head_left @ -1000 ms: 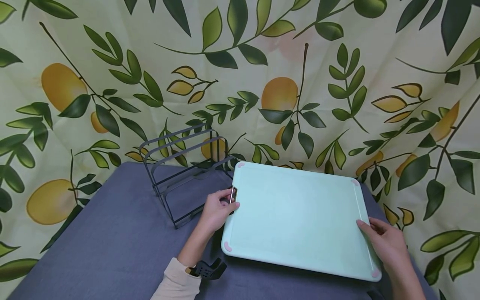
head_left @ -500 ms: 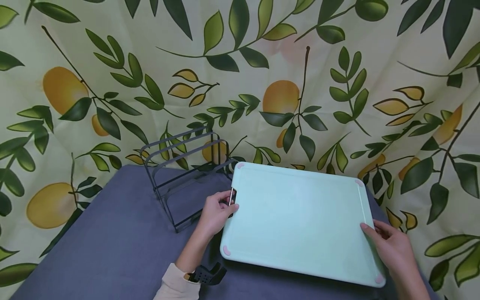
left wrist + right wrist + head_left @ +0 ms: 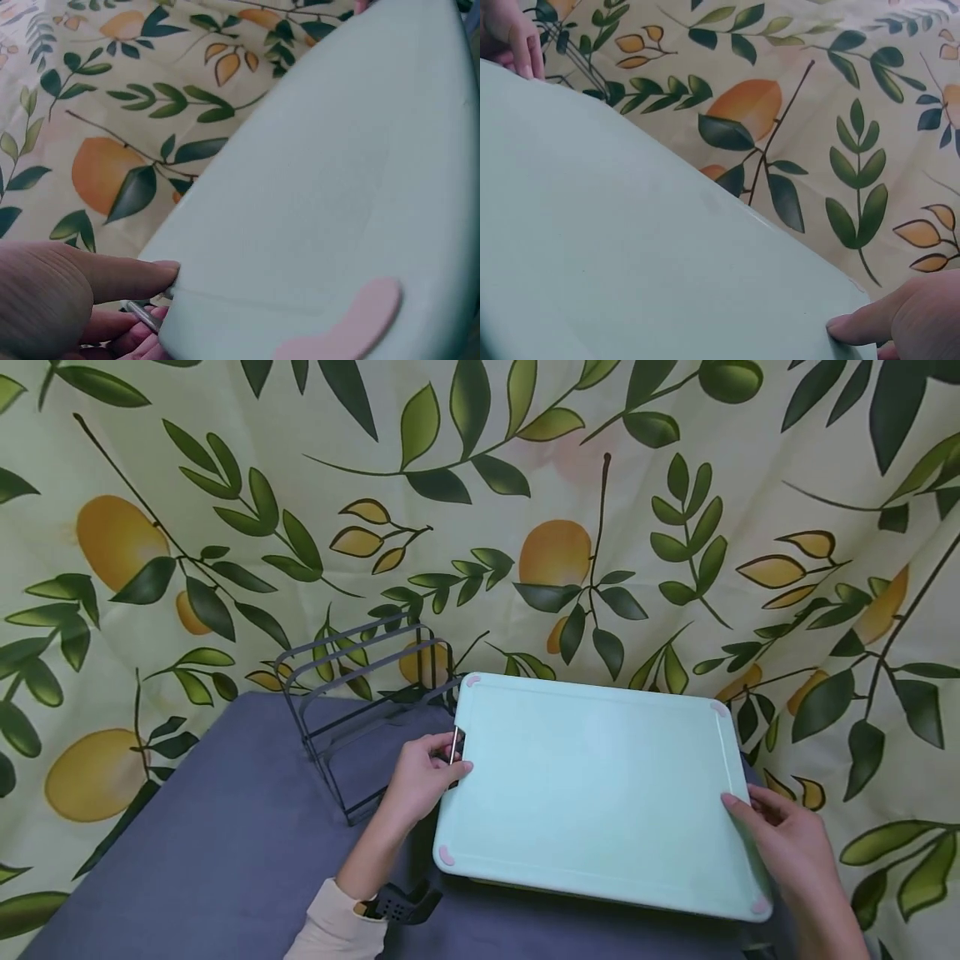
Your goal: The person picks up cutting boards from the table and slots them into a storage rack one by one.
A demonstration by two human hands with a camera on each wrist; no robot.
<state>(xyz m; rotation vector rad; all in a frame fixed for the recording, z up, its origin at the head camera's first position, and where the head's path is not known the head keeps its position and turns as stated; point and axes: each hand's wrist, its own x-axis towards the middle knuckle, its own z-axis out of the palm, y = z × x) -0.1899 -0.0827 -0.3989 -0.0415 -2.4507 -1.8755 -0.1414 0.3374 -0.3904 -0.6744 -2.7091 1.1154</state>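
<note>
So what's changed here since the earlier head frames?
The mint-green cutting board seems to have risen slightly, its far edge higher in the head view, left hand and right hand moving with it. Both keep their grip; the black wire rack stayed put.

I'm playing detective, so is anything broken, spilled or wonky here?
Nothing looks broken or spilled. The mint board slants, but that isn't odd: the left hand and right hand hold it. The dark rack stands on the table.
</note>
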